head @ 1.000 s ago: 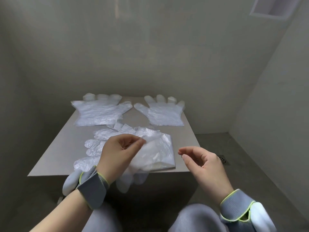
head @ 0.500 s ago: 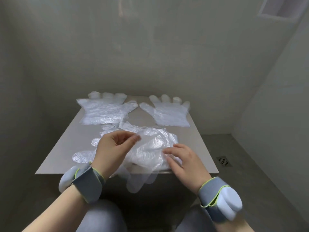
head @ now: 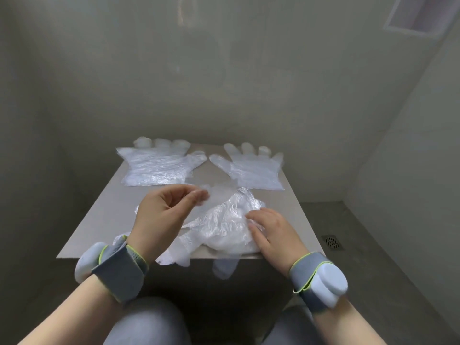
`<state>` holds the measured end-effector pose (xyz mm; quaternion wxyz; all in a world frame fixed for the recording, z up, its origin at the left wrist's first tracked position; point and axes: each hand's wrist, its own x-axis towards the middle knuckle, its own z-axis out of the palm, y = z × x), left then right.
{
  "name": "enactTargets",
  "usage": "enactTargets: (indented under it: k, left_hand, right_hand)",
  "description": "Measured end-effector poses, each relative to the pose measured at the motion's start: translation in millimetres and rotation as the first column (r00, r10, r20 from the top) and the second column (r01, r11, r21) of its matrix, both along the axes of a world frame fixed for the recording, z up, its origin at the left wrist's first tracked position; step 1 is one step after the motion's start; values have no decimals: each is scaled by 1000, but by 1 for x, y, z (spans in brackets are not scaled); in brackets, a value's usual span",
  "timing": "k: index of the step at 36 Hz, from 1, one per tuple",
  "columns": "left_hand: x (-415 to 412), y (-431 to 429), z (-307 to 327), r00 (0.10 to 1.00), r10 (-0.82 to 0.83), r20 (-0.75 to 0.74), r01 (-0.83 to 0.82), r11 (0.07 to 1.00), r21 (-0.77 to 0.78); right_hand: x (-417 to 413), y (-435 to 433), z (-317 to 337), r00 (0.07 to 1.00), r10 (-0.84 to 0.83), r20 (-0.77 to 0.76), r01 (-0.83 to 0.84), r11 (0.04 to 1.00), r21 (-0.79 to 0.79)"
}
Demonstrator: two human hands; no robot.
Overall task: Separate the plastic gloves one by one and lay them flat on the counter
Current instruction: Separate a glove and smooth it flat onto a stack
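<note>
plastic, thin and almost clear with many small wrinkles that shine white: so looks the pile of gloves (head: 224, 227) at the near edge of the counter (head: 104, 210). some of its glove fingers hang down over this edge. the lifted glove (head: 216, 199) rises from the pile toward the left; it is blurred and so clear that the counter shows through it. the left hand (head: 161, 215) pinches its edge between the thumb and the first fingers, whose tips are pressed together. the right hand (head: 272, 232) rests on the right part of the pile, its fingers straight and a little spread, pressing the plastic down. at the far side of the counter two gloves lie flat, fingers pointing to the wall: the far left glove (head: 159, 165) and the far right glove (head: 254, 170), near each other but not touching. each wrist wears a grey band (head: 119, 272). on the floor to the right is a drain (head: 332, 242).
</note>
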<state>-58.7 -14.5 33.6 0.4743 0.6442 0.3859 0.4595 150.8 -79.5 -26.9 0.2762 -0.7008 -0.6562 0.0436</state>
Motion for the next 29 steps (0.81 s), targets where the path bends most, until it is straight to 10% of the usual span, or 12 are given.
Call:
enactTargets:
  k: [11, 23, 29]
  left_hand:
    - [-11, -1, 27, 996, -90, 0, 89, 988, 125]
    - [-30, 11, 72, 994, -97, 57, 85, 979, 187]
    - [-44, 22, 81, 983, -102, 152, 91, 993, 81]
  right_hand:
    - [-15, -5, 45, 942, 46, -332, -22, 997, 76]
    - [-41, 28, 116, 415, 190, -890, -172, 977, 129]
    - [-46, 39, 132, 505, 288, -813, -190, 957, 221]
